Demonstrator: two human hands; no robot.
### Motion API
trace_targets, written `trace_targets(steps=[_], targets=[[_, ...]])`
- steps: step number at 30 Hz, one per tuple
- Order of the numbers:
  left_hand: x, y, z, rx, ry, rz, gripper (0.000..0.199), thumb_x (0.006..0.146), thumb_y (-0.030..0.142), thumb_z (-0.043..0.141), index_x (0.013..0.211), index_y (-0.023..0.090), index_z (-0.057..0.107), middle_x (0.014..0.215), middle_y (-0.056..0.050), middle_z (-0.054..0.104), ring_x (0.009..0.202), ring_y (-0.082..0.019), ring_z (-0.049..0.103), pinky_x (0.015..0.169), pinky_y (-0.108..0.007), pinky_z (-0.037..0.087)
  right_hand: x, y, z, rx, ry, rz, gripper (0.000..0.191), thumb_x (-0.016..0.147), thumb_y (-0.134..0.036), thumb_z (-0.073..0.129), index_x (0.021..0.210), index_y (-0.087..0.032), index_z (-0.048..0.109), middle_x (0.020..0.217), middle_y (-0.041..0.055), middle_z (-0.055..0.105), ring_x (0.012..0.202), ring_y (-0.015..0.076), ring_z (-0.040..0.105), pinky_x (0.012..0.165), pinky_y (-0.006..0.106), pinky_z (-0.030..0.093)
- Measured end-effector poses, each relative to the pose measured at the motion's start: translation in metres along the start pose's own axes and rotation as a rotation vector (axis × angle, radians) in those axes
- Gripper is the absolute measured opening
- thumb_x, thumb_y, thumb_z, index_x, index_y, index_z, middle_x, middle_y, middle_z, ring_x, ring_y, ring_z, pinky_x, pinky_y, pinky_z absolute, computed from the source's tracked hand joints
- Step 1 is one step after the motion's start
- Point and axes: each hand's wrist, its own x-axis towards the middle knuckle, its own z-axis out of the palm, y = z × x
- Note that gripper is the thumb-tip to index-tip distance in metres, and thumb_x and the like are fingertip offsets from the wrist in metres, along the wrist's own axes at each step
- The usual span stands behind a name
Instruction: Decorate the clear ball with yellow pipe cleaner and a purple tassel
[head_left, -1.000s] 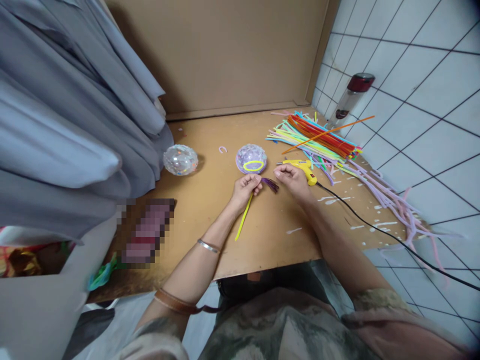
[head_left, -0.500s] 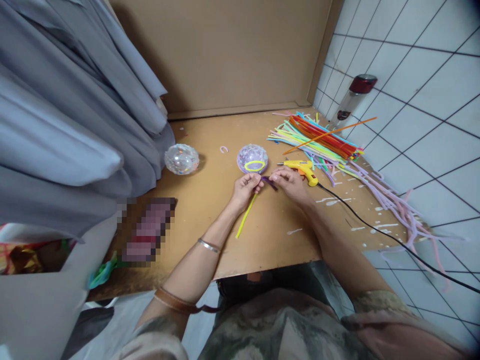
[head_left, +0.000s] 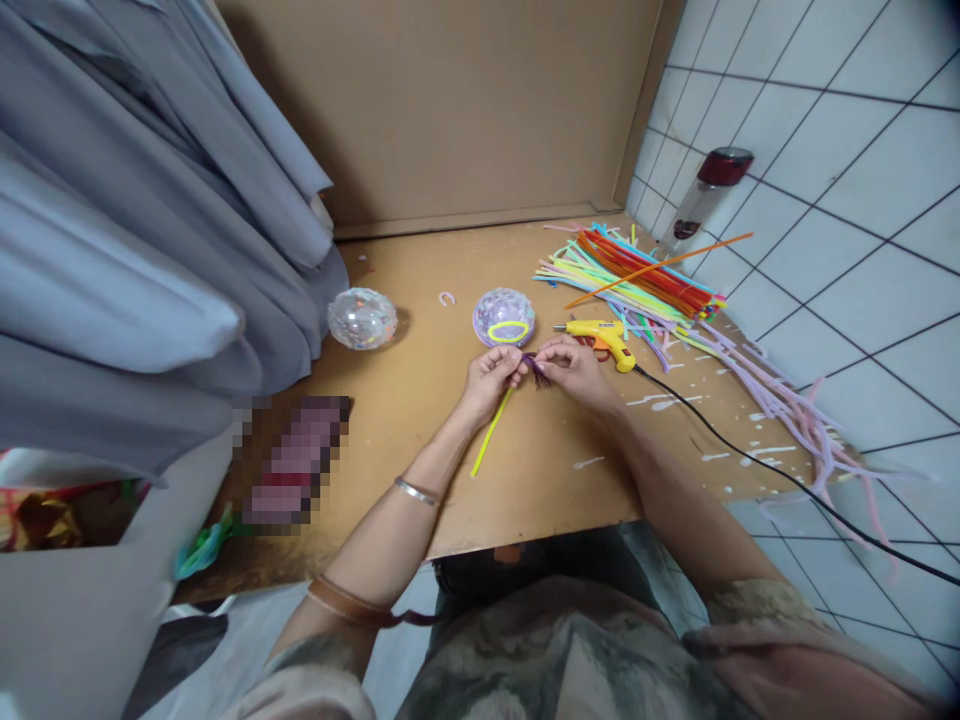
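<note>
A small bundle of dark purple strands (head_left: 539,371) spans the gap between my two hands. My left hand (head_left: 493,382) pinches one end of it. The fingers of my right hand (head_left: 574,368) are closed on its other side. Just beyond my hands sits a clear ball with purple trim (head_left: 504,310), with a yellow loop (head_left: 509,331) at its near side. A straight yellow pipe cleaner (head_left: 491,435) lies on the table below my left hand. Right behind my right hand is a yellow glue gun (head_left: 609,335).
A second clear ball (head_left: 363,319) stands at the left beside grey cloth (head_left: 150,230). Colourful pipe cleaners (head_left: 645,280) are piled at the back right, near a bottle (head_left: 705,195). The black cord (head_left: 720,430) runs right. A blurred-out object (head_left: 296,460) lies front left.
My right hand has shifted slightly at the purple strands, whose loose ends now fan out and hang lower. My left hand has stayed in place.
</note>
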Motion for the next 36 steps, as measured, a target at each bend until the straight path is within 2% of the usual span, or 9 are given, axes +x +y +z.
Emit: trace_targets(steps=[5,8,13,17,23,31,36], targets=[[0.001,-0.002,-0.001,-0.008,0.012,-0.023,0.046,0.066,0.049,0.092,0.074,0.016,0.061,0.065,0.002,0.066,0.052,-0.006,0.049,0.054,-0.02,0.038,-0.002,-0.005,0.004,0.056,-0.01,0.066,0.037,0.072,-0.054,0.08,0.071,-0.02,0.068,0.088,0.0056,0.062,0.071,0.0146,0.055,0.059,0.027,0.046],[0.002,-0.004,-0.002,-0.012,0.022,-0.025,0.047,0.064,0.049,0.093,0.078,0.016,0.062,0.068,0.002,0.068,0.054,-0.005,0.052,0.055,-0.019,0.04,-0.002,-0.009,0.004,0.08,-0.033,0.087,0.039,0.074,-0.056,0.078,0.073,-0.019,0.064,0.086,0.0032,0.059,0.062,0.0107,0.05,0.054,0.027,0.043],[0.001,-0.004,-0.002,-0.019,0.055,-0.024,0.052,0.06,0.045,0.095,0.082,0.018,0.056,0.067,0.003,0.069,0.052,-0.006,0.054,0.056,-0.02,0.042,-0.003,-0.015,0.001,0.061,-0.079,0.035,0.04,0.082,-0.058,0.074,0.074,-0.021,0.061,0.073,-0.0003,0.055,0.062,0.0119,0.047,0.056,0.026,0.042],[0.0,-0.002,-0.001,0.017,0.051,0.001,0.041,0.068,0.033,0.087,0.085,0.02,0.052,0.064,0.005,0.065,0.049,-0.006,0.051,0.051,-0.019,0.037,-0.004,-0.015,-0.001,0.032,-0.07,-0.005,0.042,0.085,-0.061,0.071,0.073,-0.022,0.061,0.076,0.0026,0.057,0.068,0.0155,0.051,0.06,0.029,0.045],[-0.001,-0.001,0.0,0.038,0.05,0.026,0.02,0.075,0.026,0.075,0.084,0.018,0.059,0.058,0.007,0.055,0.044,-0.004,0.041,0.047,-0.019,0.027,-0.004,-0.01,0.001,-0.04,0.007,-0.1,0.037,0.089,-0.056,0.07,0.072,-0.023,0.066,0.083,0.0059,0.065,0.087,0.0214,0.061,0.086,0.038,0.052],[-0.001,-0.001,0.001,0.001,0.001,-0.022,0.021,0.066,0.029,0.075,0.08,0.015,0.066,0.056,0.006,0.054,0.045,-0.005,0.042,0.049,-0.02,0.028,-0.004,-0.007,0.002,-0.051,0.035,-0.115,0.04,0.088,-0.059,0.069,0.071,-0.023,0.064,0.081,0.0049,0.063,0.078,0.0193,0.059,0.073,0.035,0.054],[0.001,-0.001,0.001,-0.013,-0.031,-0.039,0.033,0.062,0.041,0.083,0.077,0.014,0.07,0.058,0.003,0.06,0.048,-0.007,0.047,0.051,-0.023,0.033,-0.003,-0.003,0.004,-0.056,0.093,-0.149,0.037,0.088,-0.057,0.067,0.072,-0.023,0.065,0.078,0.0042,0.062,0.076,0.0187,0.059,0.071,0.034,0.053]])
